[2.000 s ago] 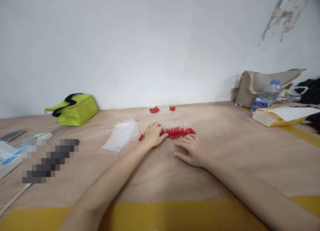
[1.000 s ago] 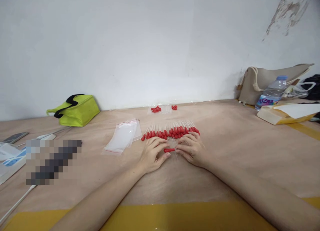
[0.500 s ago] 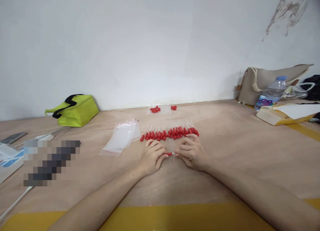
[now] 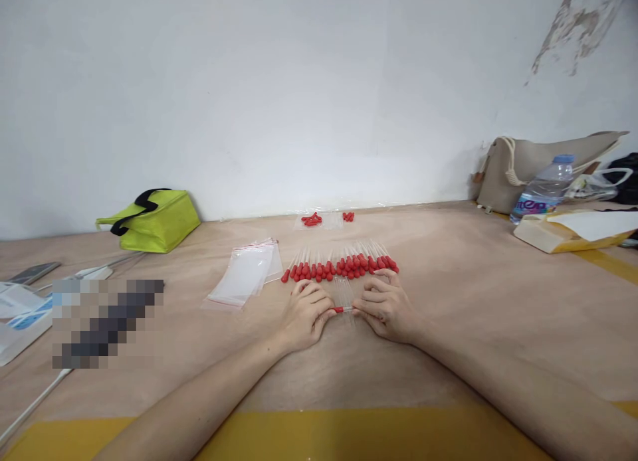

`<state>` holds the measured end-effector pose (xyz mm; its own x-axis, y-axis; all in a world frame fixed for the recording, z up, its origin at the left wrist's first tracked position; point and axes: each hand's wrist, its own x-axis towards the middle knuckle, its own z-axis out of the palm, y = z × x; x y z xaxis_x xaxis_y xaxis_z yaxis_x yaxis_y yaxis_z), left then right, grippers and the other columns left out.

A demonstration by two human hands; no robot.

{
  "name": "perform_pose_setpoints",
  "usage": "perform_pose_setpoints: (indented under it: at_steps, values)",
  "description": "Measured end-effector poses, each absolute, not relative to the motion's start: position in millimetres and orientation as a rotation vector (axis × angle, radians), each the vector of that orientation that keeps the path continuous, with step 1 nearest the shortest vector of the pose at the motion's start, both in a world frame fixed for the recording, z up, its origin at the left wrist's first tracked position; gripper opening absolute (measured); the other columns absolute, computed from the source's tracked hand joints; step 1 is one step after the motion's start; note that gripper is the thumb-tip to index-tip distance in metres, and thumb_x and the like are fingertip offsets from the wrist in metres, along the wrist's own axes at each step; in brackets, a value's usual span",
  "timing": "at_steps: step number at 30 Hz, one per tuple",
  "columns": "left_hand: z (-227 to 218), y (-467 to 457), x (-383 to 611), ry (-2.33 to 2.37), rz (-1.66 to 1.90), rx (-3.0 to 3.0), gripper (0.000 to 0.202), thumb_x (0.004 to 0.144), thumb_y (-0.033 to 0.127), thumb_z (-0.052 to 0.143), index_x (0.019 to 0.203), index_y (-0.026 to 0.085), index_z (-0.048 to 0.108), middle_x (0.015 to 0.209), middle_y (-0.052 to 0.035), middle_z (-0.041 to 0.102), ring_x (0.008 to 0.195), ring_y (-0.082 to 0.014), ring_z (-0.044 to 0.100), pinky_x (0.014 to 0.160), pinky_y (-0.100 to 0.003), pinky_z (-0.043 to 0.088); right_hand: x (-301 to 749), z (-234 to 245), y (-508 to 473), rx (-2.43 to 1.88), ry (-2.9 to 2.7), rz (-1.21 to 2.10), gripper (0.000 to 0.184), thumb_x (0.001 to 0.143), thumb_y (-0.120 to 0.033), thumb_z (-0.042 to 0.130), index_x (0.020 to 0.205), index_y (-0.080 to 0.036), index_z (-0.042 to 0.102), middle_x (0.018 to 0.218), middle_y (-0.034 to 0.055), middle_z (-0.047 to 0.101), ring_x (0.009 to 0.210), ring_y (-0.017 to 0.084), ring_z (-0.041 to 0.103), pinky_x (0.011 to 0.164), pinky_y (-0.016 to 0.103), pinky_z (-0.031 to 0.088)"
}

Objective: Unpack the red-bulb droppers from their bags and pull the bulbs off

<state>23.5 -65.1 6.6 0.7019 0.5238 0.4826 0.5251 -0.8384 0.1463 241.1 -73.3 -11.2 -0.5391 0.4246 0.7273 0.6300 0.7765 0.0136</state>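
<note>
Between the fingertips of my left hand [image 4: 310,315] is a red rubber bulb [image 4: 338,309], its open end pointing right. My right hand [image 4: 383,307] pinches a thin clear dropper tube [image 4: 347,309], which meets the bulb's end; how deep it sits inside I cannot tell. Several loose clear tubes [image 4: 343,288] lie on the table between and just beyond my hands. Past my fingertips is a row of droppers with red bulbs [image 4: 356,265], bulbs toward me and tubes pointing to the wall.
Clear zip bags [image 4: 244,272] lie to the left of the droppers. Near the wall are loose red bulbs [image 4: 312,219] on plastic. A green bag [image 4: 159,222] and a power strip [image 4: 30,325] stand left. A water bottle [image 4: 543,188], beige bag [image 4: 503,175] and open envelope [image 4: 573,232] are right.
The view has shifted very slightly. Both hands keep nearly the same pose, with the bulb and tube still end to end between them.
</note>
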Motion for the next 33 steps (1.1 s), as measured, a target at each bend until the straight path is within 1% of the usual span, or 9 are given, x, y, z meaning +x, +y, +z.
perform_pose_setpoints:
  at_steps: [10, 13, 17, 21, 24, 26, 28, 30, 33]
  values:
    - [4.7, -64.5, 14.5, -0.915, -0.892, -2.89, 0.018, 0.087, 0.021, 0.041, 0.08, 0.018, 0.057, 0.08, -0.0034, 0.061, 0.085, -0.0174, 0.049, 0.085, -0.038, 0.034, 252.5, -12.1, -73.2, -0.829, -2.174, -0.315, 0.014, 0.082, -0.025, 0.052, 0.074, -0.022, 0.064, 0.059, -0.0024, 0.059, 0.073, 0.013, 0.05, 0.091, 0.038, 0.025]
    - [6.0, -63.3, 8.6, -0.97, -1.047, -2.861, 0.017, 0.087, 0.02, 0.042, 0.086, 0.018, 0.059, 0.085, -0.0047, 0.061, 0.085, -0.017, 0.051, 0.082, -0.035, 0.039, 256.8, -12.6, -70.6, -0.95, -2.077, -0.284, 0.014, 0.082, -0.027, 0.053, 0.076, -0.024, 0.066, 0.062, -0.0019, 0.063, 0.07, 0.013, 0.05, 0.085, 0.035, 0.028]
    - [15.7, -55.0, -2.5, -1.196, -1.339, -2.687, 0.02, 0.084, 0.023, 0.046, 0.095, 0.019, 0.062, 0.092, -0.0059, 0.056, 0.089, -0.0159, 0.053, 0.08, -0.029, 0.043, 256.2, -18.0, -65.0, -1.108, -1.992, -0.205, 0.015, 0.083, -0.029, 0.053, 0.088, -0.028, 0.067, 0.076, -0.0029, 0.068, 0.066, 0.011, 0.052, 0.078, 0.032, 0.029]
    - [26.7, -39.7, -27.1, -1.77, -1.287, -2.577, 0.024, 0.077, 0.029, 0.05, 0.093, 0.019, 0.065, 0.086, -0.0041, 0.057, 0.077, -0.0158, 0.056, 0.069, -0.026, 0.045, 255.8, -21.7, -61.8, -1.193, -1.95, -0.158, 0.021, 0.083, -0.023, 0.048, 0.097, -0.025, 0.064, 0.08, -0.0003, 0.068, 0.068, 0.012, 0.054, 0.074, 0.03, 0.029]
    - [29.8, -31.9, -44.5, -2.059, -1.138, -2.63, 0.023, 0.071, 0.031, 0.054, 0.088, 0.018, 0.061, 0.072, 0.0001, 0.059, 0.061, -0.0134, 0.055, 0.059, -0.024, 0.042, 255.6, -20.2, -62.8, -1.195, -2.004, -0.165, 0.022, 0.081, -0.02, 0.048, 0.095, -0.026, 0.064, 0.083, -0.0009, 0.068, 0.069, 0.013, 0.054, 0.075, 0.03, 0.028]
    - [28.9, -29.2, -50.6, -2.148, -1.089, -2.646, 0.023, 0.066, 0.032, 0.057, 0.084, 0.018, 0.057, 0.064, 0.0028, 0.057, 0.055, -0.0122, 0.052, 0.055, -0.023, 0.039, 254.6, -18.4, -64.3, -1.192, -2.027, -0.184, 0.02, 0.08, -0.019, 0.048, 0.09, -0.025, 0.064, 0.078, -0.0015, 0.068, 0.068, 0.013, 0.053, 0.075, 0.03, 0.027]
    - [25.7, -27.3, -52.2, -2.207, -1.058, -2.679, 0.024, 0.063, 0.034, 0.059, 0.08, 0.018, 0.054, 0.06, 0.0039, 0.055, 0.053, -0.0119, 0.051, 0.053, -0.023, 0.038, 252.8, -17.1, -65.6, -1.183, -2.036, -0.217, 0.017, 0.08, -0.019, 0.048, 0.086, -0.023, 0.064, 0.076, -0.0011, 0.067, 0.067, 0.013, 0.052, 0.076, 0.03, 0.027]
    - [21.2, -25.4, -51.0, -2.246, -1.067, -2.71, 0.025, 0.062, 0.036, 0.06, 0.078, 0.018, 0.054, 0.06, 0.0033, 0.056, 0.054, -0.0123, 0.051, 0.053, -0.023, 0.038, 250.8, -16.6, -66.4, -1.16, -2.047, -0.251, 0.017, 0.08, -0.019, 0.048, 0.085, -0.023, 0.064, 0.08, 0.0, 0.068, 0.069, 0.013, 0.053, 0.077, 0.031, 0.026]
    - [15.3, -23.7, -47.2, -2.264, -1.18, -2.721, 0.031, 0.06, 0.04, 0.062, 0.079, 0.017, 0.055, 0.063, 0.0009, 0.059, 0.058, -0.0134, 0.053, 0.056, -0.023, 0.04, 248.6, -16.1, -67.5, -1.127, -2.095, -0.275, 0.017, 0.081, -0.022, 0.049, 0.085, -0.023, 0.065, 0.081, 0.0007, 0.068, 0.071, 0.013, 0.052, 0.078, 0.032, 0.026]
